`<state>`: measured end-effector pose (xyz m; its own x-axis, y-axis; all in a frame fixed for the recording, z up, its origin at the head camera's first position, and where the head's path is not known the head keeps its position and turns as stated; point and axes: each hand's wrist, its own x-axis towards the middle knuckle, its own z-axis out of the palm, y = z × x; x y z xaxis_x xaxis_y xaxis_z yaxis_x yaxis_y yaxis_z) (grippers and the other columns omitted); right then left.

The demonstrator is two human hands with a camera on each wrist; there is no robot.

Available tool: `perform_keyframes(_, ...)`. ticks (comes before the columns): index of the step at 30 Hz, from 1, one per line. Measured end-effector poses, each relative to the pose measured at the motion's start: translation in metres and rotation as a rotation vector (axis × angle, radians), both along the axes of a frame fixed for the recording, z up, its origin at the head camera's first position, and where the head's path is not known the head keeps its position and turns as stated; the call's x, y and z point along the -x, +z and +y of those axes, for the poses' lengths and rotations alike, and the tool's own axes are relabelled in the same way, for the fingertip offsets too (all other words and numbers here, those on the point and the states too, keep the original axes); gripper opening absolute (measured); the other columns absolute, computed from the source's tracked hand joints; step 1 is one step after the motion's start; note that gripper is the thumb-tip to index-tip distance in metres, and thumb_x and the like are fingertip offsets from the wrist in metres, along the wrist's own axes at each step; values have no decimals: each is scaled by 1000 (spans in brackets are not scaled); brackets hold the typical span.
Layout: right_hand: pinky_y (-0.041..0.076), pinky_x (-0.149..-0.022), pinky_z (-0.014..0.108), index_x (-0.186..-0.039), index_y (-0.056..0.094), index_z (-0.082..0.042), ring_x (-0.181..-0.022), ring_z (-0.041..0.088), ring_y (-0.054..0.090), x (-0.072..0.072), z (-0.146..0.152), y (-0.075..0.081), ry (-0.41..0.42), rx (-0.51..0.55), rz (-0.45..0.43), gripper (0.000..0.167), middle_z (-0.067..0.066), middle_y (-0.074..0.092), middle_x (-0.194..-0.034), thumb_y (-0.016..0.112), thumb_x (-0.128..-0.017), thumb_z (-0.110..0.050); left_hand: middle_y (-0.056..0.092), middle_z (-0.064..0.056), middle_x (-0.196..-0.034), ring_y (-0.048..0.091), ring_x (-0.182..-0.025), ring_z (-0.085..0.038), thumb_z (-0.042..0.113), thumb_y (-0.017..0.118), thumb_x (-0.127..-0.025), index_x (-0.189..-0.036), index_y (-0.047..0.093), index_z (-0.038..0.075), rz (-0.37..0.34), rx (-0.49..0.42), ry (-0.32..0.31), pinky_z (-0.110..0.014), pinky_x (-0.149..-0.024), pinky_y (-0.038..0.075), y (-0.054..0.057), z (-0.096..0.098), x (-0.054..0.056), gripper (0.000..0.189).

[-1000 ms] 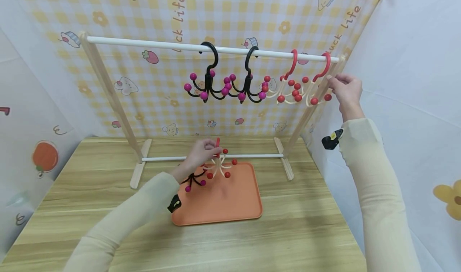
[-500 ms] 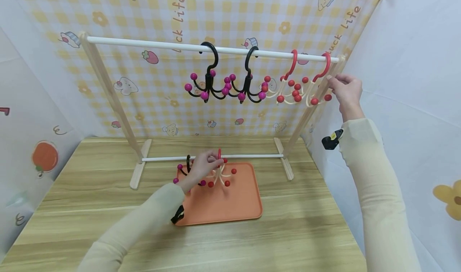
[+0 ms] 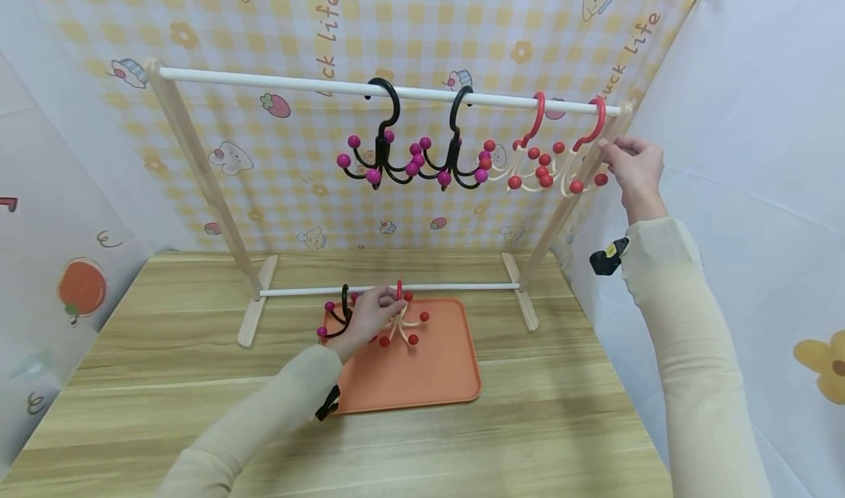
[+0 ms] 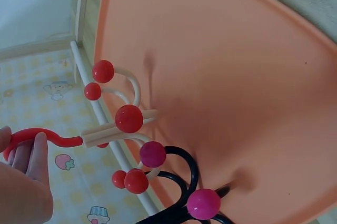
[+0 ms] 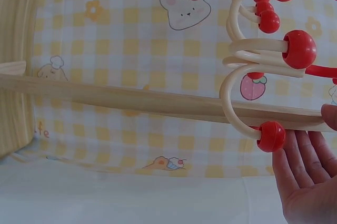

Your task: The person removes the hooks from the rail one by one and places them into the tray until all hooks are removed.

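In the head view my left hand [image 3: 368, 313] pinches the red hook of a cream octopus hanger [image 3: 399, 327] with red ball tips, low over the orange tray [image 3: 429, 373]. The left wrist view has thumb and fingers on that hook [image 4: 45, 135]; the hanger's shadow falls on the tray. A black hanger [image 3: 345, 306] with magenta balls stands at the tray's left, partly hidden by my left hand. My right hand [image 3: 637, 168] holds the rack's right wooden post [image 3: 563, 208] high up, thumb and fingers on opposite sides in the right wrist view.
From the rack's white top bar [image 3: 264, 81] hang two black hangers [image 3: 381, 153] with magenta balls and, farther right, two cream ones [image 3: 519, 162] with red hooks. A lower white bar [image 3: 462, 287] runs behind the tray. Wooden feet [image 3: 257, 304] stand on the table.
My left hand has lowered the cream hanger toward the tray, bringing the black hanger's hook into view. My right hand stays on the post.
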<state>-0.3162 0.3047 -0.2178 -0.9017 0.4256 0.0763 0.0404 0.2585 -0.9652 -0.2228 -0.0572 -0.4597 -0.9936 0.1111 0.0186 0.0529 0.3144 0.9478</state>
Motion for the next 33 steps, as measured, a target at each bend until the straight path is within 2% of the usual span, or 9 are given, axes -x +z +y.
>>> perform_keyframes(3, 29, -95, 26, -124, 50, -13, -107, 15, 48, 0, 0, 0, 2, 2, 0, 61, 4, 50, -122, 65, -73, -44, 65, -10, -83, 61, -81, -23, 13, 63, -82, -88, 59, 3, 16, -7, 13, -36, -66, 48, -2, 1, -1, 12)
perform_keyframes(8, 29, -95, 26, -124, 49, -13, -108, 16, 47, -1, 0, 0, 4, 1, 4, 61, 4, 49, -123, 64, -73, -44, 65, -13, -82, 61, -78, -22, 9, 63, -81, -84, 59, 2, 46, -17, 17, -32, -63, 48, -6, 3, -3, 9)
perform_keyframes(14, 30, -95, 27, -123, 51, -13, -107, 16, 48, 0, 0, 0, 3, 0, 5, 62, 3, 50, -122, 65, -72, -45, 65, -12, -82, 61, -75, -19, 13, 64, -81, -82, 59, 3, 60, -1, 27, -31, -62, 48, -8, 3, -4, 11)
perform_keyframes(20, 30, -95, 27, -123, 50, -13, -107, 15, 48, 0, 0, 0, 1, 1, 4, 61, 3, 50, -121, 65, -73, -44, 65, -10, -80, 61, -75, -19, 13, 65, -80, -82, 60, 4, 71, -18, 31, -30, -63, 49, -12, 3, -4, 11)
perform_keyframes(23, 30, -95, 26, -123, 51, -13, -106, 14, 49, 0, 0, 0, -2, -1, 4, 60, 3, 51, -120, 64, -74, -43, 65, -13, -82, 61, -76, -20, 13, 64, -80, -83, 60, 3, 69, -35, 21, -30, -64, 48, -13, 3, -4, 12)
perform_keyframes(28, 31, -95, 26, -122, 51, -13, -106, 14, 49, 0, 0, 0, -3, 2, 2, 59, 3, 51, -118, 65, -73, -43, 65, -9, -82, 61, -77, -18, 18, 65, -80, -85, 61, 4, 59, 2, 31, -30, -65, 49, -8, 3, -6, 16)
perform_keyframes(33, 30, -95, 26, -123, 50, -13, -106, 14, 48, -1, 0, 0, -1, 11, 3, 60, 3, 50, -119, 65, -73, -43, 64, -4, -84, 61, -80, -17, 27, 63, -81, -90, 62, 6, 81, 89, 71, -33, -70, 48, 5, -4, -6, 23)
